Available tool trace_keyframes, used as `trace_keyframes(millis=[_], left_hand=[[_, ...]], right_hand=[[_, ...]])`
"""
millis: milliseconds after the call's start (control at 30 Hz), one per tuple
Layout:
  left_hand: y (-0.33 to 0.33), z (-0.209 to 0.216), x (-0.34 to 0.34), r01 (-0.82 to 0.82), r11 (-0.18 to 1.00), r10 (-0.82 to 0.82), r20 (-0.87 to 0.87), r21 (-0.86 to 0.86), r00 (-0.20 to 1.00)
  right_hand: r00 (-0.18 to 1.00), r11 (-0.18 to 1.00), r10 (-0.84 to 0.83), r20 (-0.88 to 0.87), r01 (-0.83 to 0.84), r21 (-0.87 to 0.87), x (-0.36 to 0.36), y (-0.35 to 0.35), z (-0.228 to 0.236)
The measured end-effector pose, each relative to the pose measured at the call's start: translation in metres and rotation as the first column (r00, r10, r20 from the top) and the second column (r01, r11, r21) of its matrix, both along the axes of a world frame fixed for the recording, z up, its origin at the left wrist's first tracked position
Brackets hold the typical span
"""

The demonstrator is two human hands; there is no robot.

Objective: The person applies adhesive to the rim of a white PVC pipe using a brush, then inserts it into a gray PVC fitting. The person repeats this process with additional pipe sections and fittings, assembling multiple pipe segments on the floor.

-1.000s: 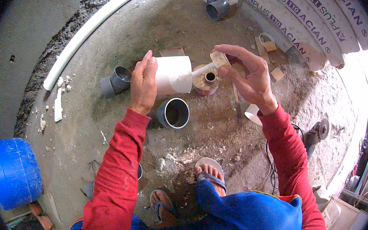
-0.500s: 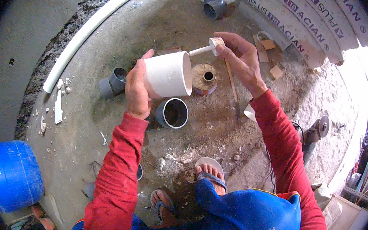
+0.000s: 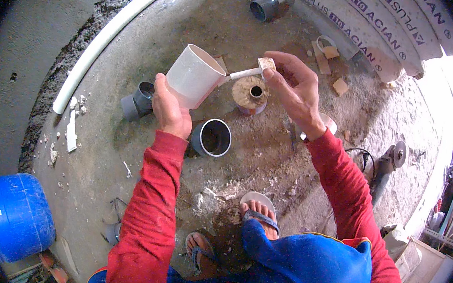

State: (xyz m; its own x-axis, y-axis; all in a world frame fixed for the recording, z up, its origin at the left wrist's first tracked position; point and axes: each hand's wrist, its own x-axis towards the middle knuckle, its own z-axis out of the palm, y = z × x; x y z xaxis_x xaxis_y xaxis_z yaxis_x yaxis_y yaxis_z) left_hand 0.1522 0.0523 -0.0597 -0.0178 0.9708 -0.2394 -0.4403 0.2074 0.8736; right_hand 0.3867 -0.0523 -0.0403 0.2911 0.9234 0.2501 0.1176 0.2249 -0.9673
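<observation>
My left hand (image 3: pixel 170 108) is closed round a short length of white pipe (image 3: pixel 193 76), held tilted above the floor with its open end up. Between thumb and fingers, my right hand (image 3: pixel 297 88) pinches the cap of a white-stemmed glue applicator (image 3: pixel 244 73). The applicator's far end touches the outside of the pipe near its rim. Below it stands a round can (image 3: pixel 249 101) with a small open neck in its stained top. A grey pipe socket (image 3: pixel 213 138) stands open end up beneath my hands. Left of the pipe lies a grey elbow fitting (image 3: pixel 138 102).
An angle grinder (image 3: pixel 386 168) with its cord lies right of my right forearm. Wrapped pipes (image 3: pixel 354 30) are stacked at the far right. A long white pipe (image 3: pixel 101 45) curves along the left. A blue drum (image 3: pixel 14 217) is at the lower left; grey fittings (image 3: pixel 264 6) lie at the back.
My left hand has tipped the pipe so its open end points further up. The applicator in my right hand has come down slightly and now meets the pipe's outer side near the rim.
</observation>
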Motion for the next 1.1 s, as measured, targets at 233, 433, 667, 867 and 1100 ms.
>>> trace_keyframes(millis=[233,433,667,867,1100], left_hand=[[-0.01,0.001,-0.001,0.087,0.996,-0.088,-0.118,-0.016,0.989],[-0.013,0.002,0.001,0.137,0.985,-0.15,-0.13,-0.105,0.98],[-0.006,0.007,-0.011,0.283,0.922,-0.284,0.034,-0.263,0.958],[-0.004,0.013,-0.009,0.394,0.83,-0.3,0.279,-0.394,0.912],[-0.006,0.004,-0.024,0.497,0.797,-0.318,0.462,-0.342,0.828]], right_hand=[[0.995,0.993,-0.054,0.081,0.045,0.111,-0.012,0.009,0.015],[0.973,0.979,-0.09,0.212,0.048,0.198,-0.016,0.017,0.017],[0.923,0.968,-0.182,0.34,0.107,0.228,-0.012,0.001,0.003],[0.994,0.958,-0.101,0.031,0.089,0.271,-0.011,0.0,0.006],[0.99,0.991,-0.084,0.11,0.072,0.113,-0.006,-0.002,-0.014]])
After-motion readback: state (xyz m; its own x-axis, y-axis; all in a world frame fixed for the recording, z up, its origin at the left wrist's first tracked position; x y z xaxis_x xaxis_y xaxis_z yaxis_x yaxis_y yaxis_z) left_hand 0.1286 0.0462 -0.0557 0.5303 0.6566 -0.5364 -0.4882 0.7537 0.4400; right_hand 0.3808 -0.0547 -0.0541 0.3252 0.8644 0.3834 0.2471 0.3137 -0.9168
